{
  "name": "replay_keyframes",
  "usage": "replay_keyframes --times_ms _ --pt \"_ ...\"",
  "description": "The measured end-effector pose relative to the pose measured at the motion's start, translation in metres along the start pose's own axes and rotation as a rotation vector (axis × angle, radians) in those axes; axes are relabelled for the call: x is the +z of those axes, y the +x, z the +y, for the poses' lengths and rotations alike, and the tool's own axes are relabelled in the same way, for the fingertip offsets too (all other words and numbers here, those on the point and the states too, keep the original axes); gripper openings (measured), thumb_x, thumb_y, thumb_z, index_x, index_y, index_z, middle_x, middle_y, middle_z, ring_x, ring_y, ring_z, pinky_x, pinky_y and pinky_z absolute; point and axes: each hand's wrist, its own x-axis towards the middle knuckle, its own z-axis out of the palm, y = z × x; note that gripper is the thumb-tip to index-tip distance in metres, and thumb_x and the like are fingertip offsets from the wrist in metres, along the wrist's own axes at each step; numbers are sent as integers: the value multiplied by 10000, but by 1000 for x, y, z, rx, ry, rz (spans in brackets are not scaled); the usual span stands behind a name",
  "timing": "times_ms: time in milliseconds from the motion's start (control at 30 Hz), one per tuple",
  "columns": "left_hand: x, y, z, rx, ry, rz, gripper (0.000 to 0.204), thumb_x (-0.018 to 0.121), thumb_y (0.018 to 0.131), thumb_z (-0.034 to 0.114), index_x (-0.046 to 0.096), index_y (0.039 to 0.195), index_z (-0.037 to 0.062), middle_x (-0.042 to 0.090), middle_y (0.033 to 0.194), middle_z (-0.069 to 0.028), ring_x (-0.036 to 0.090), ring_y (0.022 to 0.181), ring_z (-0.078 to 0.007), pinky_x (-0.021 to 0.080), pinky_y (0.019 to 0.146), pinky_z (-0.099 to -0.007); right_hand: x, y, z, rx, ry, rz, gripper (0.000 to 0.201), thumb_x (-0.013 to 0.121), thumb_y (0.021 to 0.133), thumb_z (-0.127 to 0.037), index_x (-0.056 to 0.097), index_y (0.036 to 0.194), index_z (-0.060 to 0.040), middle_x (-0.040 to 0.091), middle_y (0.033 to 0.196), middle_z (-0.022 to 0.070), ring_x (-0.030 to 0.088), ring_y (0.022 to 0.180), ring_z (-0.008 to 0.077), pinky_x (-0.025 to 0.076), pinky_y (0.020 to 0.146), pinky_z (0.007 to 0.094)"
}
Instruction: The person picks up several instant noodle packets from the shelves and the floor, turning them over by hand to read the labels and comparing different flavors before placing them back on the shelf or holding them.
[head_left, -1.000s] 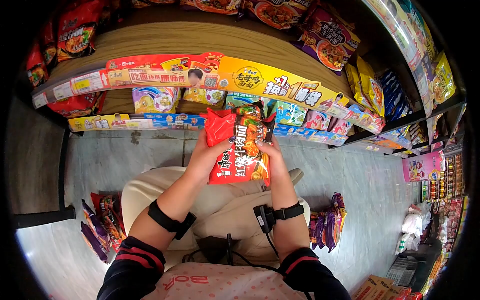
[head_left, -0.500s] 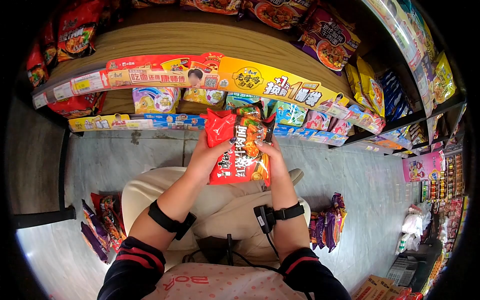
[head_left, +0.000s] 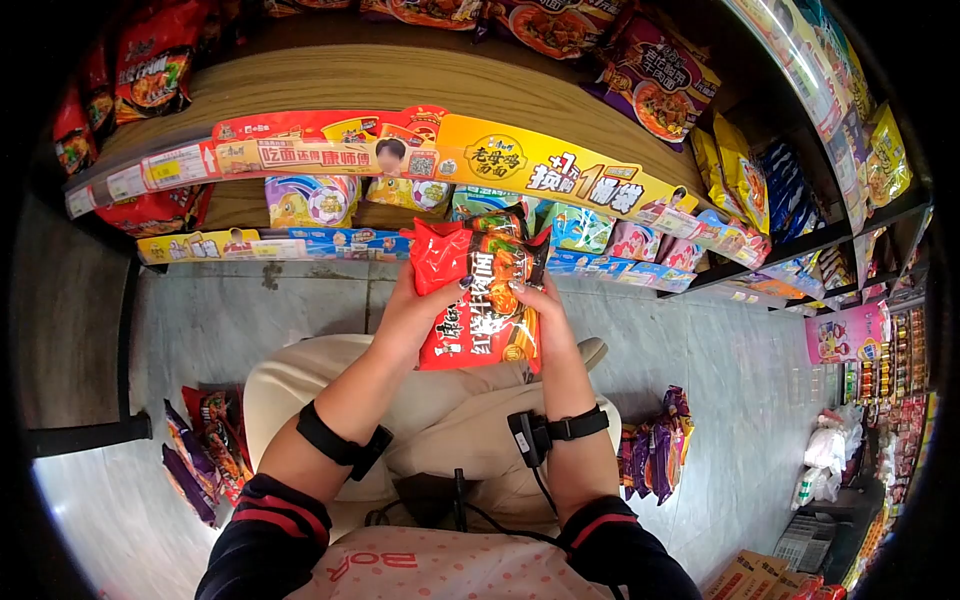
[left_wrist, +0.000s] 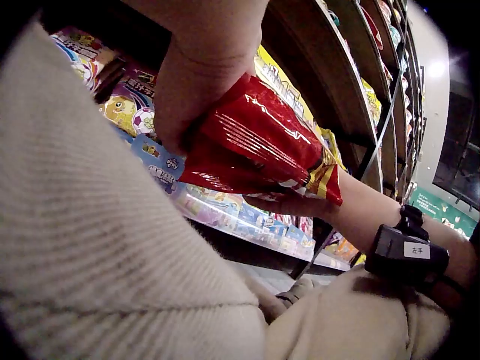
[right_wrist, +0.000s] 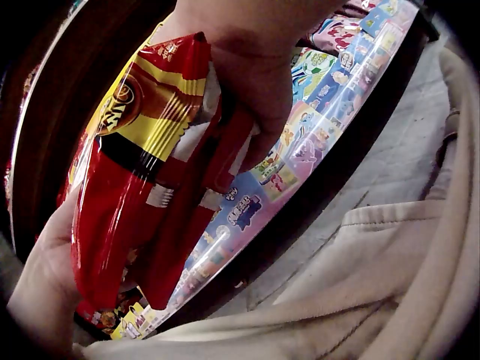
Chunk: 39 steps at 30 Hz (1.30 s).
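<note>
Nearest the camera, a pink patterned top and dark sleeves with red stripes frame the scene, with cream trousers point(head_left: 440, 420) below and black wrist straps on both forearms. On the grey floor point(head_left: 220, 320), a heap of red and purple packets point(head_left: 200, 445) lies near the person's left side, and a second stack of purple packets point(head_left: 655, 450) lies on the right.

Just beyond the knees, both hands hold a red noodle multipack point(head_left: 480, 295) upright between them, in front of the lowest shelf. The left hand point(head_left: 410, 310) grips its left edge, thumb across the printed front and fingers curled behind; the left wrist view shows that palm wrapped round the crinkled red wrapper point(left_wrist: 255, 146). The right hand point(head_left: 545, 310) grips the right edge, fingertips on the front and the rest curled behind; in the right wrist view its fingers point(right_wrist: 255, 97) dig into the folds of the pack point(right_wrist: 142, 180). Both grips are closed firmly on the pack.

Farther off, the lowest shelf point(head_left: 300, 243) carries small colourful snack packets along a blue price strip. Above it runs a yellow and orange promotional banner point(head_left: 520, 160) on a wooden shelf edge, with more noodle bags on the top shelf. At far right, further racks of goods recede.
</note>
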Motion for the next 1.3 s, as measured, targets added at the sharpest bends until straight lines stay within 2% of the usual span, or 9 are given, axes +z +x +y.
replay_keyframes --times_ms 1300 --pt "4 -3 3 -1 -17 8 523 607 703 54 315 1136 28 498 1022 -99 544 867 -162 477 708 -293 0 -1 -1 25 -30 38 682 571 663 -83 219 1238 21 444 1113 167 505 963 241 426 792 326"
